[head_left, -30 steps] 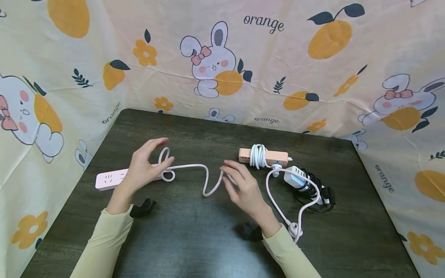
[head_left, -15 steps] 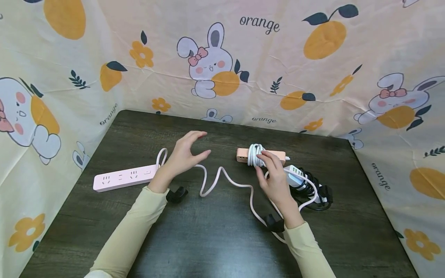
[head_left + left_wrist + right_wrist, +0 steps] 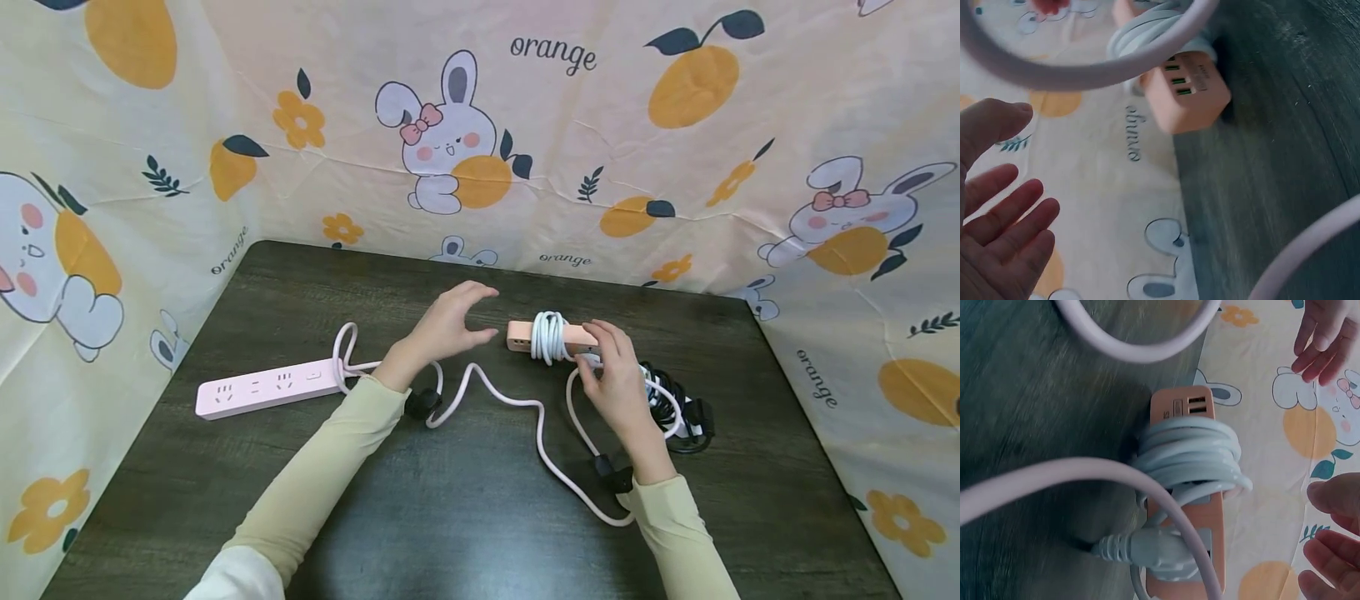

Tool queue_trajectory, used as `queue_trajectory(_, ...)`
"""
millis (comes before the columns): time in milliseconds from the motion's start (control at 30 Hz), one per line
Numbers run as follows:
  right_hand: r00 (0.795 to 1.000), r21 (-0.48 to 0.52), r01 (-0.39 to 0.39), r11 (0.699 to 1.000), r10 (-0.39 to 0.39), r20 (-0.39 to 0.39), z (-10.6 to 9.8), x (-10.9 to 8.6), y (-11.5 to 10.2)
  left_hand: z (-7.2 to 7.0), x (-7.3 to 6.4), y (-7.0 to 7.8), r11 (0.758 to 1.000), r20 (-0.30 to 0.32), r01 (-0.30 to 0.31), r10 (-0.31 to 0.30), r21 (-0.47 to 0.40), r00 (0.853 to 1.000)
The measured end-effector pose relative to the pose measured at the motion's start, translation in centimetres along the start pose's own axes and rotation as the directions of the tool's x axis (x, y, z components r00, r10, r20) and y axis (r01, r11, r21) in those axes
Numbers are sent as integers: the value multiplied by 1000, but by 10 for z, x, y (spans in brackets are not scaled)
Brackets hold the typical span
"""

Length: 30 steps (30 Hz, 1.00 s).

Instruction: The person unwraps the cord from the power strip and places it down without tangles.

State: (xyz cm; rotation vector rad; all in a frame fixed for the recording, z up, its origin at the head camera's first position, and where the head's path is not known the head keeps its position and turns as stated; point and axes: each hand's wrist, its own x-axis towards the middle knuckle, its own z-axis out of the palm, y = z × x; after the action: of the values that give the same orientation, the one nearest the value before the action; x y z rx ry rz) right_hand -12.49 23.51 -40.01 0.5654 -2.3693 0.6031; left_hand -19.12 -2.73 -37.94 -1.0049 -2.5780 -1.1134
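Observation:
A peach power strip [image 3: 519, 335] lies near the back of the table, its pale cord [image 3: 548, 337] coiled around its middle. In the right wrist view its white plug [image 3: 1154, 550] rests against the strip. My left hand [image 3: 438, 331] hovers left of the strip, thumb and fingers spread, holding nothing. Over the strip's right end is my right hand [image 3: 621, 392], its fingers loosely bent; the right wrist view shows them apart from the strip. Past my left forearm lies a pink power strip [image 3: 262, 388], its pink cord [image 3: 517, 402] running loosely across to the right.
Partly behind my right hand lies a white power strip wrapped in black cord [image 3: 667, 400], with a loop of the pink cord over it. A printed cloth [image 3: 345, 183] rises behind the dark wooden table [image 3: 420, 517]. Both wrists wear black cameras.
My left hand has moved right, from the pink strip to beside the peach one. My right hand has left the pink cord and moved right, over the peach strip's right end.

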Motion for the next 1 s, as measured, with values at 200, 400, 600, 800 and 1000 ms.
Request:
queue_trajectory(200, 999, -52, -30, 998, 31, 27, -3, -2, 9, 22, 14, 3, 997, 115, -25, 16, 74, 993)
queue_trajectory(400, 995, -81, -70, 994, 76, 63, -4, -2, 15, 42, 26, 4, 987, 228, 32, -67, 155, 971)
queue_trajectory(600, 993, -73, -98, 993, 103, 66, -7, -3, 19, 58, 40, 3, 973, 319, 54, -126, 226, 939)
queue_trajectory(800, 993, -50, -101, 994, 103, 56, -9, -3, 19, 65, 54, -2, 961, 359, 54, -153, 270, 921)
queue_trajectory(1000, 992, -37, -109, 993, 111, 66, -9, -4, 21, 66, 60, -12, 975, 359, 55, -131, 215, 924)
